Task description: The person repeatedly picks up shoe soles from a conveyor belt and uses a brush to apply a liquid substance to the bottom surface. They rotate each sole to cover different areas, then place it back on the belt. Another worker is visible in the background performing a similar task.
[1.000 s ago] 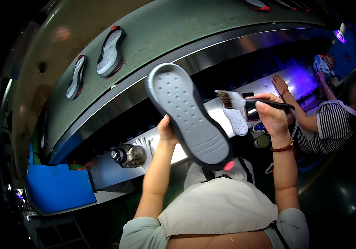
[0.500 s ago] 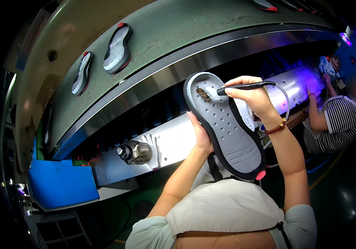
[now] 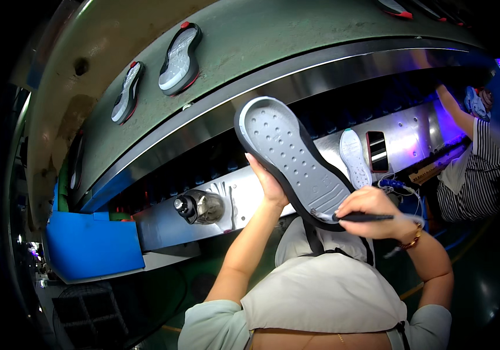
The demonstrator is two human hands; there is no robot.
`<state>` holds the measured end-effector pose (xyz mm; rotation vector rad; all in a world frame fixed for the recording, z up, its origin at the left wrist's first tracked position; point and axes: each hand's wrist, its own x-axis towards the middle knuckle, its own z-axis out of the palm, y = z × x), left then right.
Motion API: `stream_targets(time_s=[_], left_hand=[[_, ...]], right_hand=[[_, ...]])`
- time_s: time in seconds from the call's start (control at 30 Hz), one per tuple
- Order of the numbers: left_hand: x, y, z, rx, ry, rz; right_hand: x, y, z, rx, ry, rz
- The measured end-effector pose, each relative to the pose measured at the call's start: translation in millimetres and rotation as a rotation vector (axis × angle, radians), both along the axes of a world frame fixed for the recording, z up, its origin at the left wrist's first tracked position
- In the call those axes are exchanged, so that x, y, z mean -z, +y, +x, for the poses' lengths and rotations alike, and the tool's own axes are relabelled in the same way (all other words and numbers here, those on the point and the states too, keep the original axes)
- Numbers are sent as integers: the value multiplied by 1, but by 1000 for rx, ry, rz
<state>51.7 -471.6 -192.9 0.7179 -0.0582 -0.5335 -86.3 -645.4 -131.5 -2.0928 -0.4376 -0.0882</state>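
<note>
A grey shoe sole [image 3: 288,154] with a black rim and rows of small dimples lies tilted in front of me, its wide end away from me. My left hand [image 3: 268,182] grips it by its left edge, the fingers out of sight underneath. In my right hand [image 3: 372,210] is a slim black-handled brush [image 3: 366,217] with a thin tube at its back. The brush's head is at the near end of the sole, over the ribbed lines, and its bristles are hard to make out. My right hand covers part of that near edge.
Several black-edged soles, one of them here [image 3: 180,61], rest on the green conveyor belt [image 3: 250,64] beyond a metal rail. The metal shelf [image 3: 250,189] below bears a dark bottle [image 3: 200,207], a white insole [image 3: 355,157] and a phone [image 3: 377,151]. A co-worker in stripes [image 3: 480,169] is at right.
My right hand has brought the brush from the sole's wide far end down to its near end. The sole has shifted slightly left and up, uncovering the white insole and phone.
</note>
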Motion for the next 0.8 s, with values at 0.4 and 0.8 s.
stream_targets(time_s=[0.4,0.8], left_hand=[[-29,-34,-30,135,88,-89],[-41,-30,-7,179,50,-141]], right_hand=[[-44,-10,51,128,-237,254],[-41,-20,35,-122,-82,435]])
